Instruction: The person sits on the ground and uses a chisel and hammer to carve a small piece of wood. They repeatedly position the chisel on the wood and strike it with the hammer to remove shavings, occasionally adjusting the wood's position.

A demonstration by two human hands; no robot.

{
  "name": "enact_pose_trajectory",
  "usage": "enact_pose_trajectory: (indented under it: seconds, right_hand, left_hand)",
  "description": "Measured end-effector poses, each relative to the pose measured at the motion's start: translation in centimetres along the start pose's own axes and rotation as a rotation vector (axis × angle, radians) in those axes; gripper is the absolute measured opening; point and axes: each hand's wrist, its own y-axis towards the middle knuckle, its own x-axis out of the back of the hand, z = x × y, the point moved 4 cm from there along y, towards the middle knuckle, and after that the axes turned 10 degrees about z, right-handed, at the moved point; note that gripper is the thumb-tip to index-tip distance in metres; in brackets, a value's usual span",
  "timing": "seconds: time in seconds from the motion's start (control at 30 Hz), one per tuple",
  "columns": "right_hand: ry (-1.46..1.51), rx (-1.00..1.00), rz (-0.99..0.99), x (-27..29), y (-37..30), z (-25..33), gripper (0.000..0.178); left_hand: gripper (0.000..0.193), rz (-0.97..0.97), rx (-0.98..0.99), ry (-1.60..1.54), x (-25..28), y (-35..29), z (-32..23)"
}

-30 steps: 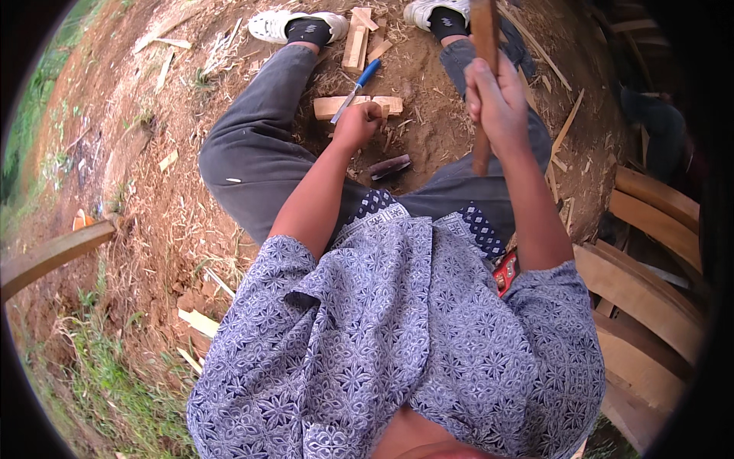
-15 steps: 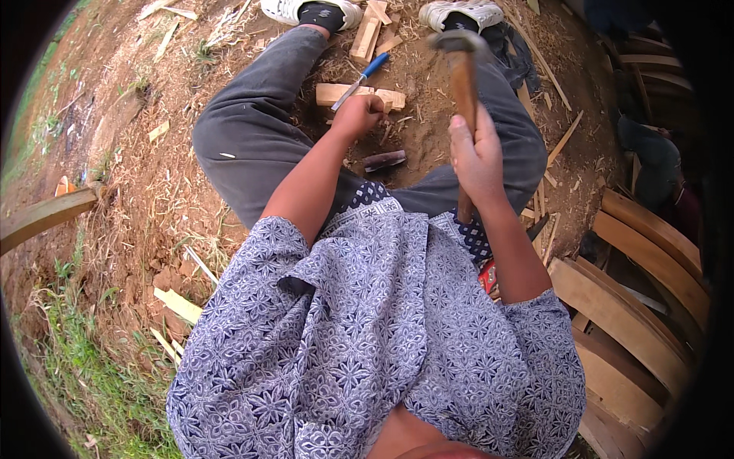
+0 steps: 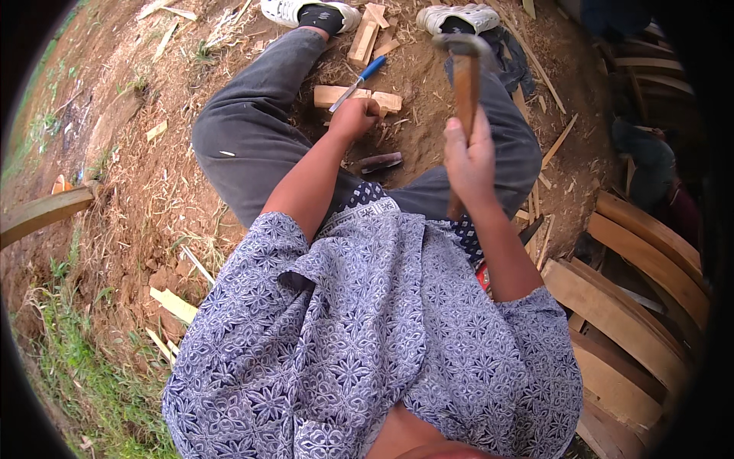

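Note:
My right hand (image 3: 470,157) is closed round the wooden handle of a hammer (image 3: 466,88), held up over my right leg with its metal head at the far end. My left hand (image 3: 356,118) is closed at the near side of a pale wooden block (image 3: 386,102) on the ground between my legs. Whatever its fingers hold is hidden. A chisel with a blue handle (image 3: 372,68) rests slantwise across the block, its blade pointing toward me on the left. Nearer to me lies a short dark piece with a lighter edge (image 3: 380,162), whose kind I cannot tell.
More wooden blocks (image 3: 363,42) lie between my feet. Curved planks (image 3: 612,314) are stacked at the right, and a curved beam (image 3: 46,216) juts in at the left. Shavings and offcuts litter the soil. Another person's leg (image 3: 646,153) shows at the far right.
The hammer and my right hand have shifted slightly left and a little nearer to me. My left hand stays beside the block, and the chisel lies as before.

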Motion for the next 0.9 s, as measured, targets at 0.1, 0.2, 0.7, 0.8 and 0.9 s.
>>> enact_pose_trajectory:
  seconds: [0.1,0.2,0.7,0.8,0.9]
  right_hand:
    - [-0.306,0.07,0.071,-3.0,-0.3,-6.7,0.043]
    - [-0.277,-0.087,0.408,-5.2,-1.5,-13.4,0.05]
    - [0.428,-0.408,0.12,-2.2,-1.6,-9.5,0.044]
    - [0.494,-0.508,0.178,-2.6,-1.4,-11.6,0.039]
    - [0.525,-0.519,0.189,-2.5,-0.9,-12.2,0.038]
  left_hand:
    - [0.014,-0.003,-0.009,-0.034,-0.2,0.4,-0.9]
    - [0.014,0.017,0.013,-0.046,-0.2,0.5,-1.1]
    - [0.025,-0.309,0.002,-0.449,2.7,1.7,-1.6]
    - [0.033,-0.41,0.067,-0.419,2.9,1.2,-0.7]
    - [0.036,-0.255,0.168,-0.178,2.7,1.2,-0.5]
